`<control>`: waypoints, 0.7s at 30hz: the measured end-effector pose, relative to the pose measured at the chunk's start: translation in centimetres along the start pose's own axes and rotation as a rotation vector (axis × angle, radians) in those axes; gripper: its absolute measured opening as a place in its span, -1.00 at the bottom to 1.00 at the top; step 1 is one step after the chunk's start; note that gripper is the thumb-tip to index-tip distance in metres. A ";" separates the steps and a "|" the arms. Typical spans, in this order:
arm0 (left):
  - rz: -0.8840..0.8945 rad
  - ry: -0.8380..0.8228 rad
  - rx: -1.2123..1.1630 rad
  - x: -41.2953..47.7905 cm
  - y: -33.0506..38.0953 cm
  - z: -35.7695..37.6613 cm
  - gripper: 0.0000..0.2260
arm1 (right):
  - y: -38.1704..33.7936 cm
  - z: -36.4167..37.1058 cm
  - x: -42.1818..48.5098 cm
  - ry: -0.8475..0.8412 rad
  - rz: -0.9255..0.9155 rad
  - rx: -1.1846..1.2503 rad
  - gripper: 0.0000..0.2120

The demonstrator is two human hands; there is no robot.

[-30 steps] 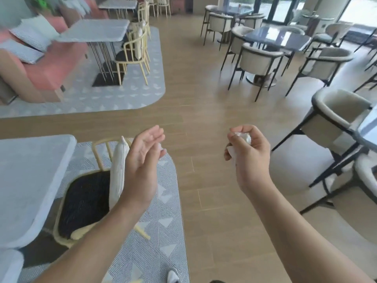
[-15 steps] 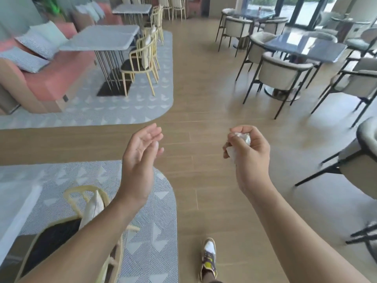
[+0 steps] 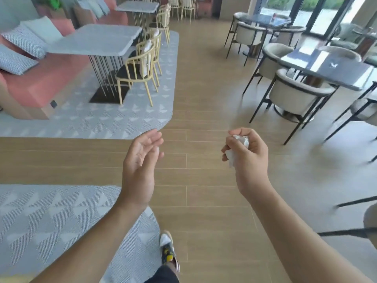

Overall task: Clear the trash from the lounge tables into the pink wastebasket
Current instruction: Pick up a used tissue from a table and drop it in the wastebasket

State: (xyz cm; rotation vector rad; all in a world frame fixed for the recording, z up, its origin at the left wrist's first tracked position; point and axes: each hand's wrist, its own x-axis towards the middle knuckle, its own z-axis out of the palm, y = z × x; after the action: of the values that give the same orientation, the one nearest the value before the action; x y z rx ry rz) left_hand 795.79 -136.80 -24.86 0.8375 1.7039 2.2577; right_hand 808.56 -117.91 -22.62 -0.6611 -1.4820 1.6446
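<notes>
Right hand (image 3: 247,158) carries crumpled paper (image 3: 241,142) above the wood floor (image 3: 204,119); left hand (image 3: 140,160) holds nothing.

Nearest, a shoe (image 3: 168,250) stands on the floor at the edge of a grey patterned rug (image 3: 51,221). The left hand is held with fingers straight and relaxed. The right hand, level with it and well apart, has its fingers curled round the white paper wad, part of which shows between thumb and fingers. Farther left, a second rug (image 3: 102,123) carries a grey table (image 3: 95,40), yellow chairs (image 3: 138,72) and a pink sofa (image 3: 40,82). Farther right, padded chairs (image 3: 295,94) surround a dark table (image 3: 326,68).
</notes>
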 end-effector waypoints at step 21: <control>-0.022 -0.036 0.024 54.7 -19.6 3.7 -0.68 | 11.5 18.5 52.1 0.057 0.031 0.024 -0.88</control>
State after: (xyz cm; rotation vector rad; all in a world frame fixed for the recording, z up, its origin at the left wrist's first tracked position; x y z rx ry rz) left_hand 749.32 -101.74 -24.91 0.8550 1.7188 2.1994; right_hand 763.00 -84.60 -23.75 -0.7155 -1.4158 1.6509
